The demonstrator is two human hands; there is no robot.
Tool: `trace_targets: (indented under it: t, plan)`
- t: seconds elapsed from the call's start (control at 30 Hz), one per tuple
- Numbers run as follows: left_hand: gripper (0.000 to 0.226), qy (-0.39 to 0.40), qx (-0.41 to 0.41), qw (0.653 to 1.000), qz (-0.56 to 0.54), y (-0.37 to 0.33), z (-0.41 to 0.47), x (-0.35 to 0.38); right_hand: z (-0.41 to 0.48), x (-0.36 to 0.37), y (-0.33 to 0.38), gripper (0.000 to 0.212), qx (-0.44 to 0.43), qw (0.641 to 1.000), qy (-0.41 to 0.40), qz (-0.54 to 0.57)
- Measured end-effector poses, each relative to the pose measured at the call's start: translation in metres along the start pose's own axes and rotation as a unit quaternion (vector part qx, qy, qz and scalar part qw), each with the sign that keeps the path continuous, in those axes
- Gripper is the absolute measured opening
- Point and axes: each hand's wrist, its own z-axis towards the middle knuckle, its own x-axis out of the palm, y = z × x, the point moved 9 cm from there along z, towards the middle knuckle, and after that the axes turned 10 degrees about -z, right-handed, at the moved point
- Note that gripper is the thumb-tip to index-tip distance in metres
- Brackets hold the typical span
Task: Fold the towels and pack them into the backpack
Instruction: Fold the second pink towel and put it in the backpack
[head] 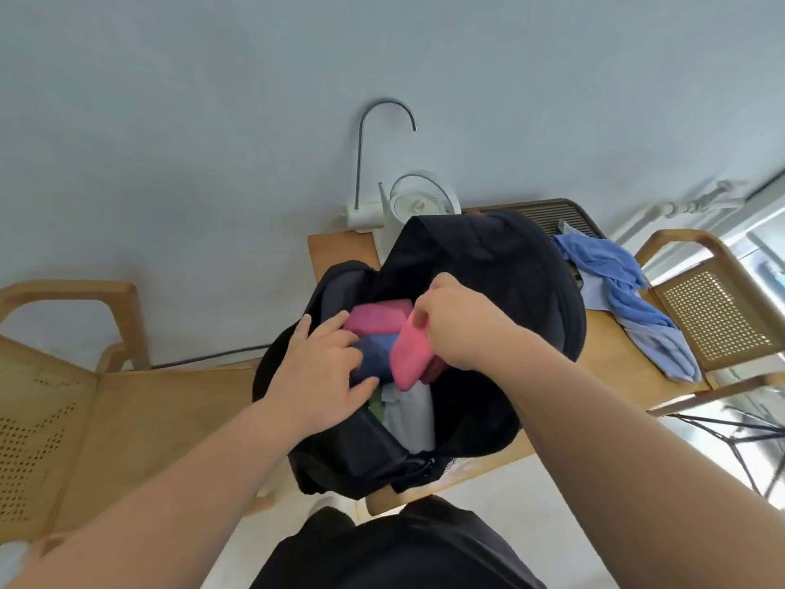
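My right hand (456, 323) has its fingers curled round the folded pink towel (410, 354), held on edge in the mouth of the backpack (488, 265). My left hand (318, 367), fingers relaxed, presses the navy towel (376, 354) aside. I judge this step as insertion. Next, I seat the pink towel in the gap, then let go. Unfolded blue towels (624, 291) lie far right.

The backpack (488, 265) is black. At centre frame show a pink towel (410, 354), a magenta towel (378, 316), a navy towel (374, 359), a white towel (410, 414) and a green scrap (376, 408). At right, the blue towel (611, 269) is mid-blue and the pale towel (662, 346) light blue. The surface (340, 248) is light wood. The chair (718, 316) is light wood with a dotted back. The kettle (418, 201) is white.
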Motion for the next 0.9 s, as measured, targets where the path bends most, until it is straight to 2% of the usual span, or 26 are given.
trace_targets:
  t: [0.07, 0.17, 0.27, 0.33, 0.37, 0.43, 0.57, 0.7, 0.77, 0.8, 0.87, 0.9]
  plan:
    - [0.039, -0.055, 0.024, 0.998, 0.0, 0.007, -0.014, -0.007, 0.017, 0.006, 0.017, 0.032, -0.004, 0.999, 0.021, 0.036]
    - [0.038, -0.081, 0.034, 0.996, -0.017, 0.015, -0.03, -0.009, 0.039, 0.022, 0.022, 0.036, 0.054, 0.975, 0.052, 0.208]
    - [0.036, -0.084, 0.034, 0.996, -0.015, 0.019, -0.035, -0.008, 0.044, 0.064, 0.013, 0.036, 0.139, 0.919, 0.076, 0.361]
    - [0.035, -0.087, 0.031, 0.995, -0.019, 0.021, -0.036, -0.008, 0.037, 0.107, 0.004, 0.038, 0.2, 0.876, 0.108, 0.426]
    - [0.036, -0.09, 0.032, 0.995, -0.02, 0.021, -0.035, -0.008, 0.03, 0.129, 0.001, 0.037, 0.219, 0.864, 0.128, 0.436]
    - [0.037, -0.094, 0.034, 0.995, -0.026, 0.019, -0.035, -0.008, 0.017, 0.16, -0.006, 0.036, 0.235, 0.863, 0.138, 0.425]
    - [0.039, -0.093, 0.031, 0.995, -0.024, 0.018, -0.033, -0.008, 0.01, 0.181, -0.011, 0.033, 0.256, 0.849, 0.082, 0.454]
    - [0.039, -0.085, 0.03, 0.996, -0.016, 0.017, -0.035, -0.004, 0.02, 0.175, 0.001, 0.026, 0.202, 0.83, 0.025, 0.518]
    - [0.039, -0.085, 0.029, 0.996, -0.017, 0.017, -0.035, -0.003, 0.022, 0.178, 0.001, 0.023, 0.188, 0.846, 0.003, 0.499]
    - [0.039, -0.085, 0.03, 0.996, -0.016, 0.016, -0.035, -0.003, 0.023, 0.18, -0.001, 0.022, 0.19, 0.866, -0.007, 0.462]
    - [0.039, -0.084, 0.037, 0.996, -0.012, 0.014, -0.034, -0.003, 0.025, 0.185, -0.003, 0.017, 0.202, 0.912, -0.003, 0.356]
    - [0.039, -0.082, 0.041, 0.996, -0.009, 0.013, -0.034, -0.003, 0.026, 0.188, 0.0, 0.016, 0.197, 0.945, 0.019, 0.259]
